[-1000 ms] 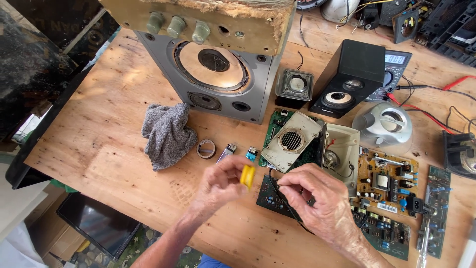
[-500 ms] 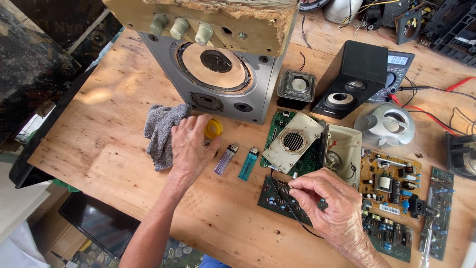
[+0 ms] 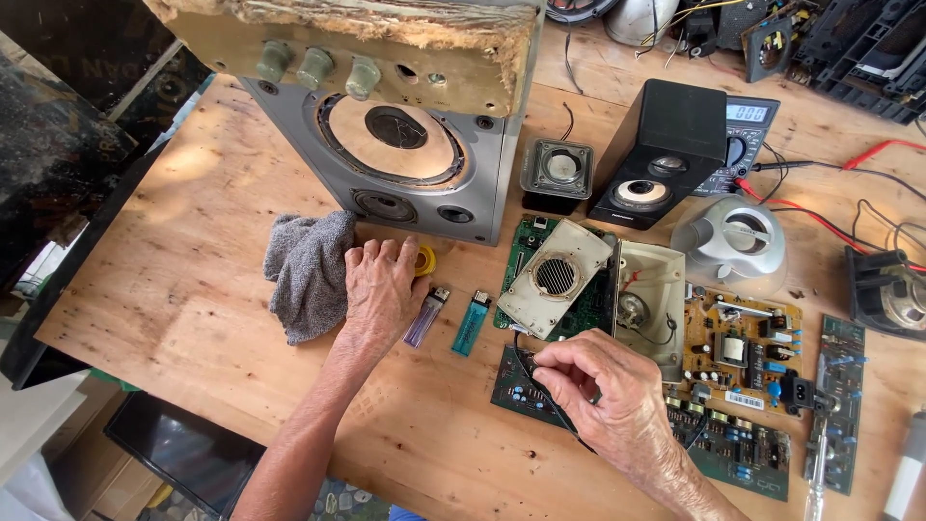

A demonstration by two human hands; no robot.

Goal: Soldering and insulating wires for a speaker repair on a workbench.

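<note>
Left hand (image 3: pixel 381 285) is flat on the wooden table (image 3: pixel 183 251), palm down, fingers stretched out close together with the tips touching a small yellow tape roll (image 3: pixel 424 259) that sits right at the foot of the big grey speaker (image 3: pixel 405 154). It isn't gripping it, just resting against it. Tight spot there: a crumpled grey rag (image 3: pixel 307 272) presses up against the hand's outer side, and a purple lighter (image 3: pixel 426 315) and a teal lighter (image 3: pixel 473 322) lie just beside the thumb side.

Right hand (image 3: pixel 598 391) is curled up, thumb and fingertips pinched narrow on a thin black wire (image 3: pixel 526 371) over a dark green circuit board (image 3: pixel 526 391) near the front edge of the table. A beige plastic casing (image 3: pixel 559 280) sits opened up right above it, and more boards (image 3: pixel 738 352) crowd the right.

Open room is mostly on the left: bare wood from the rag out to the table's left edge, and along the front edge below the left forearm.
</note>
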